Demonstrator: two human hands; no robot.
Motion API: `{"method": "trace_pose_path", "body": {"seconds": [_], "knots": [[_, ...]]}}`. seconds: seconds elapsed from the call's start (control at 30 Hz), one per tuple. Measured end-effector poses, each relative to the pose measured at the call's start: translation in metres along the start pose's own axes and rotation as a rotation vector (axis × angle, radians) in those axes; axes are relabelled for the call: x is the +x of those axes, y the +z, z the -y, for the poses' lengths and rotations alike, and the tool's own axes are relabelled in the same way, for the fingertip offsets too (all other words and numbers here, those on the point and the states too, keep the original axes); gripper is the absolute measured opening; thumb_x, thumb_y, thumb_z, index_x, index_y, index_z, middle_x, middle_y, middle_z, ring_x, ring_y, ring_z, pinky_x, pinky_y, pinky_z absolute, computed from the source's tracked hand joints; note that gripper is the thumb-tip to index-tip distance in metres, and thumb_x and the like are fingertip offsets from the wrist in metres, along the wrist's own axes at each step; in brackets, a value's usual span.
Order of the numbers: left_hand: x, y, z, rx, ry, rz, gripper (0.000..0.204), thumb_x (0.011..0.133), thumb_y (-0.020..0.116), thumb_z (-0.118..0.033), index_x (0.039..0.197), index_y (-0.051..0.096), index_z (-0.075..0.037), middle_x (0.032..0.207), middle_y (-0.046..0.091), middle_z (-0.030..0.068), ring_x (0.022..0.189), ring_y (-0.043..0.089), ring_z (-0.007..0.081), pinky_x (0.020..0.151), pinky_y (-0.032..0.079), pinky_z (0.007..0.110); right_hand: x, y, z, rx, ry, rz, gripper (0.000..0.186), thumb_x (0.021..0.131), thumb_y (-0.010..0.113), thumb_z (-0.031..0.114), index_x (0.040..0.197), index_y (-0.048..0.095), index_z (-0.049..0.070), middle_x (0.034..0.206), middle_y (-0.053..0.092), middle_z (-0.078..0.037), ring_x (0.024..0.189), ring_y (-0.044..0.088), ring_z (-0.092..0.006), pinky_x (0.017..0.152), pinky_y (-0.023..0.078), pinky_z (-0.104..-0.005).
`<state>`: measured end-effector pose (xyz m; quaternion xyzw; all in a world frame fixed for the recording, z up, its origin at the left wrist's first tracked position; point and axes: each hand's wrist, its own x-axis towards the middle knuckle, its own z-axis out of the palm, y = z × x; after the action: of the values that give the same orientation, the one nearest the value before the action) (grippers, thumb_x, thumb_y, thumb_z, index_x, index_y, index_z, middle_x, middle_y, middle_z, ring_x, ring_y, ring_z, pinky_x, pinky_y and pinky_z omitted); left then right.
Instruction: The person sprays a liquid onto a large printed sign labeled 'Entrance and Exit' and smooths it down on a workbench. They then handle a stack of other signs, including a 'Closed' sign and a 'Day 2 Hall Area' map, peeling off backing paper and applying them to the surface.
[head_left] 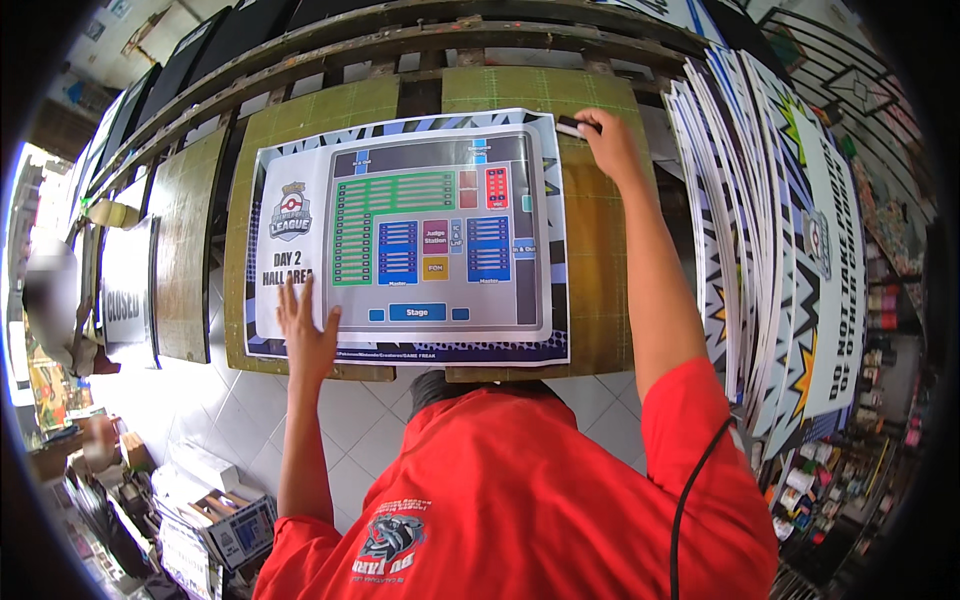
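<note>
A printed floor-plan poster [290, 250] lies across a green-marked wooden work board, with coloured blocks on a grey field and a dark blue patterned border. My left hand [303, 325] rests on the poster's lower left part, fingers spread and holding nothing. At the far right corner, my right hand [612, 148] is closed round a small black tool [578, 127] with a pale strip along it. The tool lies close to the poster's corner, and its exact kind is too small to make out. Under the poster, the printed border shows slightly offset at the left edge.
Several printed boards [828, 250] stand stacked at the right. Dark wooden rails [440, 42] run along the far side. Another board [185, 250] and a white sign [130, 290] lie at the left. Filled cartons [235, 530] sit on the tiled floor at lower left.
</note>
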<state>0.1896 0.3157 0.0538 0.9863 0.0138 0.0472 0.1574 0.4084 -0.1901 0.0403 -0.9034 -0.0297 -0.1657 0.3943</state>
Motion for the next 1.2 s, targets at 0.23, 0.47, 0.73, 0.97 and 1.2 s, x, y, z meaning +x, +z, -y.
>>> {"method": "trace_pose_path", "body": {"seconds": [0.23, 0.47, 0.73, 0.97, 1.2], "knots": [[-0.051, -0.001, 0.061, 0.172, -0.312, 0.022, 0.063, 0.091, 0.061, -0.028, 0.148, 0.037, -0.015, 0.155, 0.025, 0.0221, 0.146, 0.015, 0.0402, 0.117, 0.014, 0.053, 0.055, 0.043, -0.042, -0.039, -0.007, 0.224, 0.019, 0.085, 0.065, 0.015, 0.102, 0.069, 0.008, 0.093, 0.071, -0.013, 0.086, 0.067, -0.0272, 0.078, 0.050, -0.0364], [-0.064, 0.010, 0.119, 0.196, -0.402, -0.069, 0.063, 0.093, 0.059, -0.035, 0.148, 0.036, -0.013, 0.152, 0.028, 0.0267, 0.142, 0.022, 0.0458, 0.114, 0.021, 0.055, 0.036, 0.035, -0.032, -0.124, -0.044, 0.363, 0.021, 0.086, 0.065, 0.015, 0.104, 0.068, 0.005, 0.099, 0.070, -0.015, 0.092, 0.066, -0.0310, 0.081, 0.050, -0.0378], [-0.025, -0.002, 0.149, 0.219, -0.396, -0.097, 0.063, 0.096, 0.054, -0.041, 0.147, 0.036, -0.009, 0.150, 0.032, 0.0265, 0.141, 0.025, 0.0438, 0.114, 0.022, 0.053, -0.008, 0.018, -0.007, -0.175, -0.006, 0.418, 0.022, 0.086, 0.064, 0.017, 0.105, 0.069, 0.008, 0.100, 0.070, -0.015, 0.095, 0.065, -0.0334, 0.083, 0.050, -0.0407], [-0.015, 0.001, 0.165, 0.287, -0.454, -0.071, 0.065, 0.096, 0.049, -0.048, 0.147, 0.037, -0.010, 0.150, 0.033, 0.0251, 0.142, 0.026, 0.0416, 0.114, 0.024, 0.051, -0.054, 0.008, 0.009, -0.186, -0.057, 0.451, 0.020, 0.086, 0.062, 0.017, 0.103, 0.069, 0.008, 0.099, 0.070, -0.014, 0.094, 0.065, -0.0335, 0.086, 0.049, -0.0417], [-0.014, 0.000, 0.178, 0.166, -0.488, -0.063, 0.069, 0.096, 0.046, -0.053, 0.149, 0.034, -0.010, 0.152, 0.028, 0.0259, 0.144, 0.021, 0.0401, 0.115, 0.022, 0.050, -0.114, -0.005, 0.027, -0.197, -0.117, 0.446, 0.015, 0.088, 0.060, 0.014, 0.098, 0.069, 0.007, 0.095, 0.071, -0.010, 0.090, 0.064, -0.0295, 0.095, 0.043, -0.0402]]}}
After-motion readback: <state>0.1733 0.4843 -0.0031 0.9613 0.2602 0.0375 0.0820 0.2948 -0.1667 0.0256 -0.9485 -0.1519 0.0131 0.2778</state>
